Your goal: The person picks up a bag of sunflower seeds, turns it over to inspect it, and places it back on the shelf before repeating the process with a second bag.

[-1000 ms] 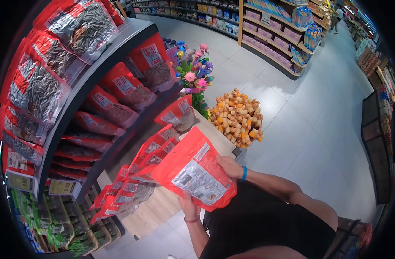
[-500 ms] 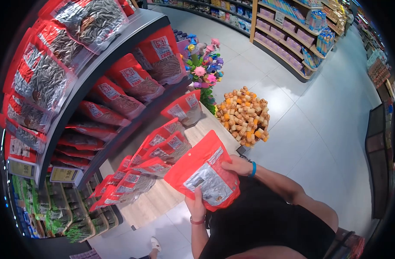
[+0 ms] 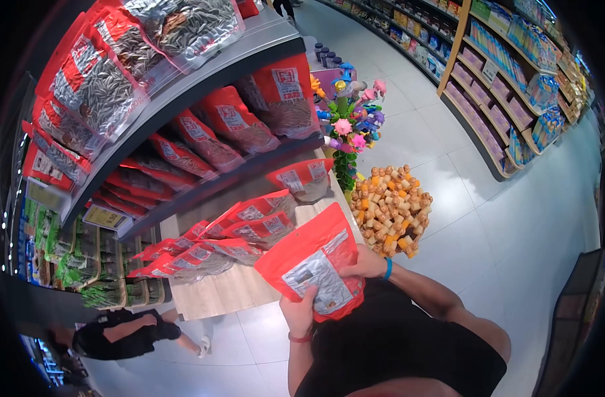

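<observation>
Grasping the red bag [image 3: 316,274] by one side, the left hand [image 3: 299,314] is partly closed, its thumb laid over the front. The right hand [image 3: 366,261] pinches the opposite side, thumb also in front; most fingers of both are hidden. The bag is held tilted at the near right edge of the wooden tabletop [image 3: 223,301]; whether they touch, I cannot tell. Other red bags [image 3: 259,231] stand in rows on the tabletop, and a dark shelf [image 3: 203,63] curves above its back. Toys [image 3: 392,208] heap just beyond its right end. Tiled floor [image 3: 527,258] spreads to its right. A person [image 3: 117,337] is in front of its left end.
</observation>
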The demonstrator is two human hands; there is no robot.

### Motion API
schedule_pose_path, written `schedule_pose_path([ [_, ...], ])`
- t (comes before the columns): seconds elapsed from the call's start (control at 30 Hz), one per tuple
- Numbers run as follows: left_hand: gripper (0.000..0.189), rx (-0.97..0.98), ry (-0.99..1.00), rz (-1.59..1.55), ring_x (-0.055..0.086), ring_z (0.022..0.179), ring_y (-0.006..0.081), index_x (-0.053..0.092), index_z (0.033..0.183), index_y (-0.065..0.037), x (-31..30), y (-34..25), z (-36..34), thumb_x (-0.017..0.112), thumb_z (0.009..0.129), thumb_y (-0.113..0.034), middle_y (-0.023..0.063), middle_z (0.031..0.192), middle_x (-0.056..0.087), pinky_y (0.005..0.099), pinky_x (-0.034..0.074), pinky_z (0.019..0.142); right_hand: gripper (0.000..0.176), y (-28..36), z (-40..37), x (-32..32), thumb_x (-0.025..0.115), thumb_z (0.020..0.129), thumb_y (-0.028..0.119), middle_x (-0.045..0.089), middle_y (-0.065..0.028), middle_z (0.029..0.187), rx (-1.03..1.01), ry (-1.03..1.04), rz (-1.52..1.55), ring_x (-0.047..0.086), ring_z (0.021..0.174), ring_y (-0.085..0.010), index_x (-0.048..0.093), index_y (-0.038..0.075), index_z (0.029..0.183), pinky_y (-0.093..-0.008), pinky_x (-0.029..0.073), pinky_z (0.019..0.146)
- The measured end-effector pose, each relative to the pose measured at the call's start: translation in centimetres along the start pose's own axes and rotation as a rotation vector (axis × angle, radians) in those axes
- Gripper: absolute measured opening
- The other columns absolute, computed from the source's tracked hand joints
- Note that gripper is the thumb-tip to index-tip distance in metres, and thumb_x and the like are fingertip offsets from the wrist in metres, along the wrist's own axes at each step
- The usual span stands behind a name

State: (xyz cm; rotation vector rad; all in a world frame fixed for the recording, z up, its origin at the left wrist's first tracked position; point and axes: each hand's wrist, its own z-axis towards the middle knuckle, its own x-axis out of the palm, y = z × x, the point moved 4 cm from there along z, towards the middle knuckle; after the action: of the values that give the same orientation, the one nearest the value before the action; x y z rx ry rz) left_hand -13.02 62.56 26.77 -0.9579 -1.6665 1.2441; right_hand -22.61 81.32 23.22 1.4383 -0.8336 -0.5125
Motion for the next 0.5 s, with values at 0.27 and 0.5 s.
schedule_pose_path([
  [0.27, 0.034, 0.043, -0.228, 0.068, 0.062, 0.098, 0.0175, 0.059, 0.113, 0.005, 7.1, -0.1, -0.8, 0.071, 0.082, 0.001, 0.0106, 0.107, 0.067, 0.0309, 0.048, 0.088, 0.051, 2.3, -1.2, -5.4, 0.08, 0.08, 0.024, 0.066, -0.0073, 0.112, 0.014, 0.016, -0.025, 0.061, 0.103, -0.0141, 0.058, 0.0, 0.119, -0.0318, 0.048, 0.092],
  [0.5, 0.038, -0.059, -0.252, 0.081, 0.062, 0.1, 0.0197, 0.056, 0.117, 0.006, 10.7, 3.5, -1.8, 0.071, 0.083, -0.001, 0.0123, 0.112, 0.065, 0.0328, 0.047, 0.091, 0.051, 0.4, -3.0, -9.9, 0.08, 0.079, 0.021, 0.066, -0.0069, 0.114, 0.099, 0.053, 0.069, 0.061, 0.104, -0.0145, 0.058, 0.001, 0.12, -0.0325, 0.049, 0.092],
])
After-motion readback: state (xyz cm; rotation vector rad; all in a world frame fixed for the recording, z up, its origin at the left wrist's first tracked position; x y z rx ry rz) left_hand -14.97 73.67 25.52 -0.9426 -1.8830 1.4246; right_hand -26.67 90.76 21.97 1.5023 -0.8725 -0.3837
